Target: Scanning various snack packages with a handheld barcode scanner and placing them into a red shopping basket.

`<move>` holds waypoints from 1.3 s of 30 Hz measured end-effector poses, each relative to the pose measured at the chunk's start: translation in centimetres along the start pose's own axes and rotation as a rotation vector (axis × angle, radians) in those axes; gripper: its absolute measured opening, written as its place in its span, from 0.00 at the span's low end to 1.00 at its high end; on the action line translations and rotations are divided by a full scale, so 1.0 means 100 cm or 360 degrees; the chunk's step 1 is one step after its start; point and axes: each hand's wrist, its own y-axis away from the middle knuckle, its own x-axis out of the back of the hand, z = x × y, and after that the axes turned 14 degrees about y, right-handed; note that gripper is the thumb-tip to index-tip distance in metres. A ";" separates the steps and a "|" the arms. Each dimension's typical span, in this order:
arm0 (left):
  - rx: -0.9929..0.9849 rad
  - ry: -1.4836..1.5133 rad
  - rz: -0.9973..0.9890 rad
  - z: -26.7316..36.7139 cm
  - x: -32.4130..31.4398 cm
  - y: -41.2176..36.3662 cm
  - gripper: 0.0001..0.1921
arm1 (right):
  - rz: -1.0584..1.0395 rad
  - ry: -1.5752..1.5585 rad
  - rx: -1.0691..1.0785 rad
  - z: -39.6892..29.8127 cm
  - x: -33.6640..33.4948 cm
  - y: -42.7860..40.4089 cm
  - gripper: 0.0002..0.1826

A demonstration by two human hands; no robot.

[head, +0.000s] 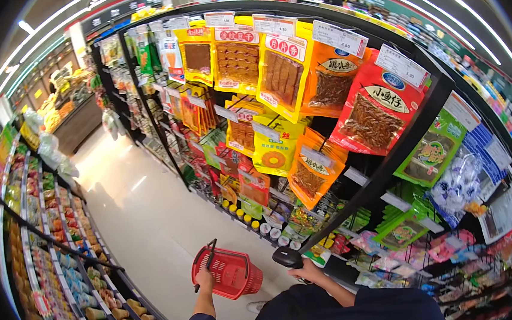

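Observation:
My left hand [205, 279] is closed around the black handle of a red plastic shopping basket [255, 277]. The basket, with slotted walls, hangs above the floor in front of me. In my right hand [309, 271] is a black handheld barcode scanner [287, 257], its rounded head pointing away from me. The scanner is close to a black rack post [333, 219], and I cannot tell whether they touch. Beyond both hands, snack packets hang on hooks, among them an orange packet [316, 169] and a large red packet of dried fish [375, 105].
A black display rack [392, 167] runs along the right, with price tags on its hooks. Lidded jars [265, 228] line its bottom shelf. Packed snack shelves [62, 247] border the left side. Between them lies a pale tiled aisle floor [140, 214], leading to a produce stand [76, 115].

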 end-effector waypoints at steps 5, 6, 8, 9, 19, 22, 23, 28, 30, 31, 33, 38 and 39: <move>0.0027 -0.0042 -0.0058 -0.041 0.008 -0.041 0.13 | 0.0046 -0.0047 -0.0041 -0.043 -0.029 -0.003 0.22; -0.0067 -0.0006 -0.0055 -0.046 0.011 -0.049 0.14 | 0.0049 -0.0051 -0.0046 -0.041 -0.036 -0.011 0.22; -0.0105 0.0015 -0.0022 -0.058 0.024 -0.060 0.14 | 0.0011 -0.0050 -0.0065 -0.045 -0.048 -0.027 0.22; -0.0174 0.0044 0.0012 -0.057 0.031 -0.068 0.14 | 0.0029 -0.0074 -0.0088 -0.054 -0.051 -0.032 0.22; -0.0246 -0.0035 0.0084 -0.032 0.169 -0.204 0.16 | 0.0006 -0.0231 -0.0056 -0.086 -0.095 -0.133 0.13; -0.0196 -0.0070 0.0093 -0.029 0.206 -0.244 0.17 | -0.0038 -0.0294 -0.0050 -0.099 -0.101 -0.165 0.13; -0.0170 -0.0086 0.0093 -0.032 0.214 -0.252 0.17 | -0.0040 -0.0212 -0.0044 -0.104 -0.098 -0.176 0.13; -0.0202 -0.0153 0.0194 -0.051 0.257 -0.308 0.16 | -0.0001 -0.0184 0.0028 -0.144 -0.103 -0.226 0.11; -0.0179 -0.0176 0.0190 -0.058 0.270 -0.333 0.16 | 0.0001 -0.0197 -0.0004 -0.157 -0.106 -0.246 0.12; -0.0192 -0.0177 0.0230 -0.062 0.276 -0.345 0.17 | 0.0009 -0.0189 0.0004 -0.160 -0.108 -0.255 0.12; -0.0210 -0.0181 0.0313 -0.076 0.290 -0.369 0.18 | 0.0030 -0.0114 -0.0024 -0.175 -0.116 -0.273 0.13; -0.0169 -0.0210 0.0353 -0.131 0.353 -0.433 0.19 | 0.0245 -0.0228 -0.0057 -0.244 -0.160 -0.303 0.10; -0.0194 -0.0194 0.0336 -0.138 0.362 -0.442 0.19 | 0.0232 -0.0216 -0.0078 -0.244 -0.167 -0.311 0.10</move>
